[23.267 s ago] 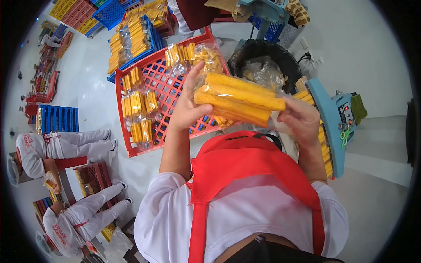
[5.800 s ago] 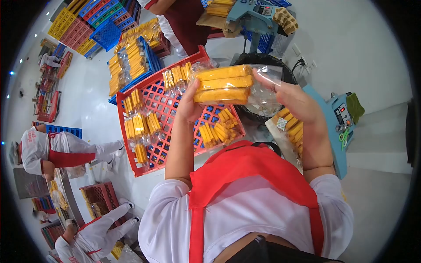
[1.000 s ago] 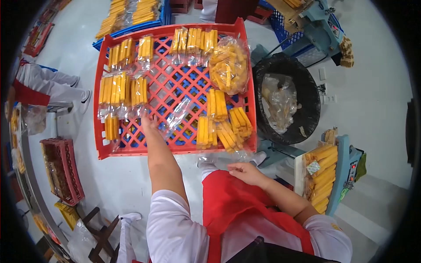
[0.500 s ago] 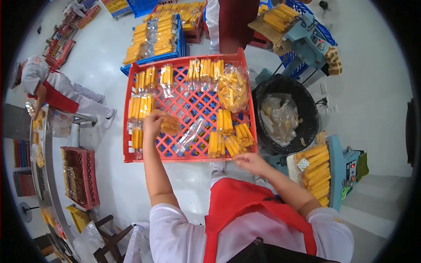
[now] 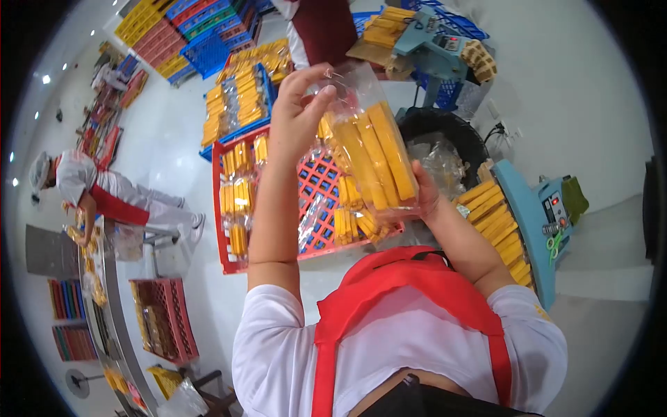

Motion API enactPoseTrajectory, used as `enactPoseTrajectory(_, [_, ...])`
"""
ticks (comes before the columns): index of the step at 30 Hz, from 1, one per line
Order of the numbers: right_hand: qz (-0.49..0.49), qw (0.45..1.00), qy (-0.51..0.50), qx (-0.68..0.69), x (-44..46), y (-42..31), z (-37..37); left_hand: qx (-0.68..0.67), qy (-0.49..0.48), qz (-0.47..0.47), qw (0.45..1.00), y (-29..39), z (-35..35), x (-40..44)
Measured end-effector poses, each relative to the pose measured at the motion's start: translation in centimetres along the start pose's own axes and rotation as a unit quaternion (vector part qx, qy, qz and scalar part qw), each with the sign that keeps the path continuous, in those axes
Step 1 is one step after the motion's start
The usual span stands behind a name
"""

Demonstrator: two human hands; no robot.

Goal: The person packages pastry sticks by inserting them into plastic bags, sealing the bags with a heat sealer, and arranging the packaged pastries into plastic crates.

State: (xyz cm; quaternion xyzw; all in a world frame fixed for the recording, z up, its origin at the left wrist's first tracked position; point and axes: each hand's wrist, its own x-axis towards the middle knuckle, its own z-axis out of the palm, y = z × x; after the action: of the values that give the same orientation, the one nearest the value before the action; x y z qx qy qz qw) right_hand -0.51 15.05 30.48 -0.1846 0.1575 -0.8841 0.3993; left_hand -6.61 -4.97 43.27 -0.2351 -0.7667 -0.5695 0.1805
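Observation:
Raised close to the camera is a clear plastic bag of yellow sticks, tilted, its upper end free of sticks. My left hand pinches that upper end between thumb and fingers. The lower right end of the bag rests against my right hand, whose fingers are partly hidden behind it. Beyond and below them stands the red lattice crate, holding packs of yellow sticks along its left side and loose-looking bundles at its near right. A flat clear bag lies on its lattice.
Right of the crate are a black-lined bin with plastic scraps and a blue sealing machine with yellow sticks beside it. Blue crates stand behind. One person works at the left, another stands at the top.
The bag of sticks has come up from the crate toward the camera in my left hand. My right hand has risen from the crate's near edge to the bag's lower end.

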Motion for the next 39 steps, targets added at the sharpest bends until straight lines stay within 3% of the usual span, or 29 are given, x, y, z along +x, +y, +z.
enactPoseTrajectory(2, [-0.036, 0.998, 0.053, 0.023, -0.5, -1.4, 0.3, -0.012, 0.114, -0.026, 0.993, 2.2, 2.7, -1.4])
enactPoseTrajectory(3, [-0.046, 0.997, 0.051, 0.018, -0.4, -2.1, 0.7, -0.064, 0.073, -0.046, 0.994, 1.5, 4.0, -2.2])
enactPoseTrajectory(5, [-0.195, 0.933, 0.171, -0.247, 0.0, -3.1, 2.2, -0.162, -0.002, -0.097, 0.982, 0.1, 6.6, -4.0])
enactPoseTrajectory(6, [-0.201, 0.932, 0.173, -0.245, 0.2, -3.3, 2.9, -0.243, -0.026, -0.15, 0.958, 1.1, 8.2, -4.8])
enactPoseTrajectory(8, [-0.265, 0.843, 0.186, -0.428, 0.5, -3.8, 3.9, -0.27, -0.033, -0.121, 0.955, 1.1, 10.1, -5.3])
enactPoseTrajectory(11, [-0.293, 0.812, 0.204, -0.463, 0.3, -3.7, 3.3, -0.303, -0.029, -0.093, 0.948, 1.1, 10.6, -5.1])
enactPoseTrajectory(13, [-0.289, 0.84, 0.188, -0.42, 0.0, -4.0, 2.7, -0.307, -0.024, -0.098, 0.946, 1.0, 10.4, -5.1])
enactPoseTrajectory(15, [-0.284, 0.865, 0.171, -0.376, -0.4, -4.8, 2.3, -0.414, -0.053, -0.104, 0.903, 0.6, 9.7, -5.0])
enactPoseTrajectory(16, [-0.268, 0.91, 0.165, -0.269, -0.6, -5.3, 2.2, -0.414, -0.053, -0.105, 0.903, 0.2, 9.3, -5.1])
enactPoseTrajectory(17, [-0.249, 0.943, 0.156, -0.158, -0.6, -5.6, 2.4, -0.509, -0.079, -0.118, 0.849, -0.5, 8.9, -5.3])
enactPoseTrajectory(18, [-0.248, 0.943, 0.156, -0.158, -0.6, -5.3, 2.7, -0.598, -0.103, -0.131, 0.784, -1.2, 8.7, -5.5])
enactPoseTrajectory(20, [-0.176, 0.97, 0.143, -0.084, -0.5, -4.7, 3.5, -0.597, -0.11, -0.129, 0.784, -1.6, 8.9, -5.5])
enactPoseTrajectory(21, [-0.174, 0.971, 0.144, -0.083, -0.3, -4.6, 3.7, -0.542, -0.077, -0.119, 0.829, -1.4, 8.8, -5.4])
enactPoseTrajectory(22, [-0.221, 0.946, 0.171, -0.165, -0.1, -4.5, 3.7, -0.483, -0.043, -0.109, 0.868, -1.3, 8.7, -5.3])
enactPoseTrajectory(23, [-0.264, 0.912, 0.196, -0.245, 0.1, -4.4, 3.8, -0.482, -0.04, -0.111, 0.868, -1.3, 8.5, -5.2])
enactPoseTrajectory(24, [-0.26, 0.913, 0.197, -0.244, 0.3, -4.3, 3.9, -0.465, -0.038, -0.116, 0.877, -1.4, 8.1, -5.1])
enactPoseTrajectory(26, [-0.263, 0.742, 0.247, -0.565, 0.5, -4.0, 4.1, -0.447, -0.033, -0.126, 0.885, -1.8, 8.0, -5.2])
enactPoseTrajectory(27, [-0.26, 0.744, 0.247, -0.564, 0.5, -3.7, 4.4, -0.4, -0.03, -0.1, 0.91, -2.2, 8.2, -5.3])
enactPoseTrajectory(29, [-0.24, 0.561, 0.184, -0.771, 0.3, -3.2, 5.2, -0.359, -0.024, -0.102, 0.928, -2.6, 8.2, -6.4])
enactPoseTrajectory(30, [-0.239, 0.563, 0.183, -0.77, 0.2, -3.2, 5.5, -0.358, -0.022, -0.103, 0.928, -2.9, 8.2, -6.7])
enactPoseTrajectory(32, [-0.208, 0.524, 0.142, -0.813, 0.0, -3.3, 6.2, -0.496, -0.059, -0.172, 0.849, -3.1, 8.3, -7.3])
enactPoseTrajectory(33, [-0.208, 0.525, 0.144, -0.813, -0.2, -3.4, 6.4, -0.496, -0.06, -0.174, 0.848, -3.0, 8.3, -7.6])
enactPoseTrajectory(35, [-0.182, 0.513, 0.116, -0.831, 0.0, -4.6, 6.6, -0.665, -0.074, -0.231, 0.706, -2.4, 8.0, -7.8])
enactPoseTrajectory(36, [-0.182, 0.513, 0.118, -0.83, 0.4, -5.1, 6.9, -0.665, -0.075, -0.232, 0.706, -2.0, 8.2, -7.8])
enactPoseTrajectory(37, [-0.176, 0.477, 0.14, -0.85, 1.2, -5.6, 7.2, -0.692, -0.059, -0.25, 0.675, -1.4, 8.6, -8.0])
enactPoseTrajectory(38, [-0.168, 0.441, 0.163, -0.866, 2.0, -6.1, 7.2, -0.716, -0.043, -0.269, 0.642, -0.8, 8.9, -8.2])
enactPoseTrajectory(39, [-0.166, 0.443, 0.169, -0.865, 2.7, -6.7, 6.8, -0.757, -0.049, -0.301, 0.578, -0.5, 9.2, -8.4])
